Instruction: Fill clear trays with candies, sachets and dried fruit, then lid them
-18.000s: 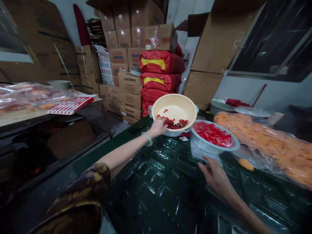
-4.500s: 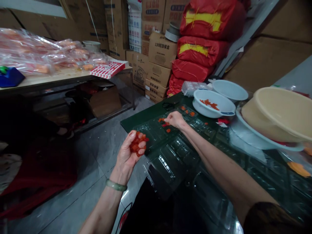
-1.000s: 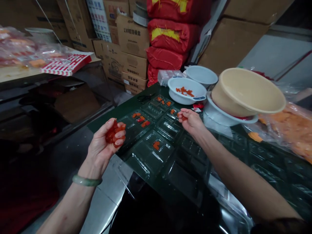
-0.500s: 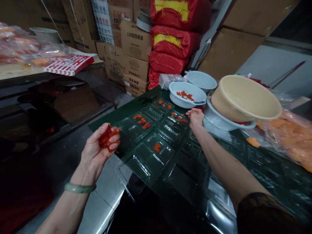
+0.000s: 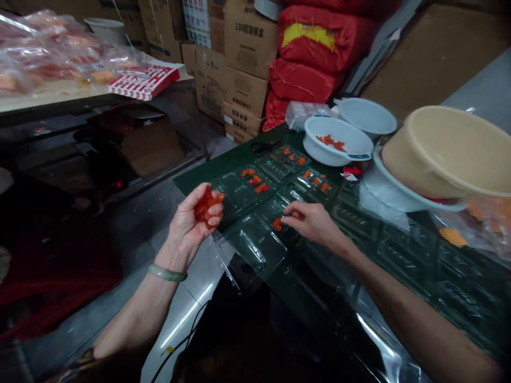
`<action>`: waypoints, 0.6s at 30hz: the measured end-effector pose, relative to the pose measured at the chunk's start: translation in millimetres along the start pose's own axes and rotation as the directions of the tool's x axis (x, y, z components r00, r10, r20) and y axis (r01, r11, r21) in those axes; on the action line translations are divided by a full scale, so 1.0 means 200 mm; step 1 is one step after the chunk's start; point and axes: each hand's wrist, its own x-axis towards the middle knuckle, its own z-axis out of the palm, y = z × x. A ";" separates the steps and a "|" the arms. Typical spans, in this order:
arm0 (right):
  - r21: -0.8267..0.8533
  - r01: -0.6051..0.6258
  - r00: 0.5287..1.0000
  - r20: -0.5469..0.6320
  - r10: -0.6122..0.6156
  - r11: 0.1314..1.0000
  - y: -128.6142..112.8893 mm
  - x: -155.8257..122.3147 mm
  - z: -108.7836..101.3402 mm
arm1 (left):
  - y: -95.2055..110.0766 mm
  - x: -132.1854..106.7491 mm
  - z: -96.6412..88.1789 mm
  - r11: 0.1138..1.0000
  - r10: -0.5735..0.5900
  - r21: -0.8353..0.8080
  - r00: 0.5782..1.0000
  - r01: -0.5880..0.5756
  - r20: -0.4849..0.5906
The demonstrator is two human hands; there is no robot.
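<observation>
Shift: right hand [image 5: 311, 224], beside the right tray half a second ago, has come down and toward the body to the near tray [image 5: 249, 242]; left hand [image 5: 187, 223] is as clenched as then.
Clock centre: the near tray, 12 being away from the body.
Left grip: 10 o'clock, fingers curled around a clump of orange-red pieces [image 5: 205, 206].
Right grip: between 2 and 3 o'clock, thumb and forefinger drawn together just by an orange piece [image 5: 277, 224]; cannot tell whether they touch it or pinch another.
Near tray: clear plastic; that orange piece lies in its upper row of small compartments.
Left tray [image 5: 229, 194]: toward 11, three small clusters in a row.
Right tray [image 5: 302, 187]: between 1 and 2, also three clusters.
Far tray [image 5: 275, 169]: 1 o'clock, three clusters.
White basin [image 5: 326, 153]: beyond, between 1 and 2, loose orange pieces inside.
Scissors [image 5: 261, 148]: 12 o'clock, on the green counter [image 5: 199, 180].
Step, judged: setting pieces into the near tray's small compartments.
Next move calls for, judged: a light pinch, and pieces from the left palm parted singly, since they look sticky.
</observation>
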 end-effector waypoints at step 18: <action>-0.237 -0.086 0.996 -0.058 0.074 0.968 -0.08 0.10 0.06 | -0.09 -0.03 0.02 0.992 -0.115 -0.052 0.991 0.119 0.069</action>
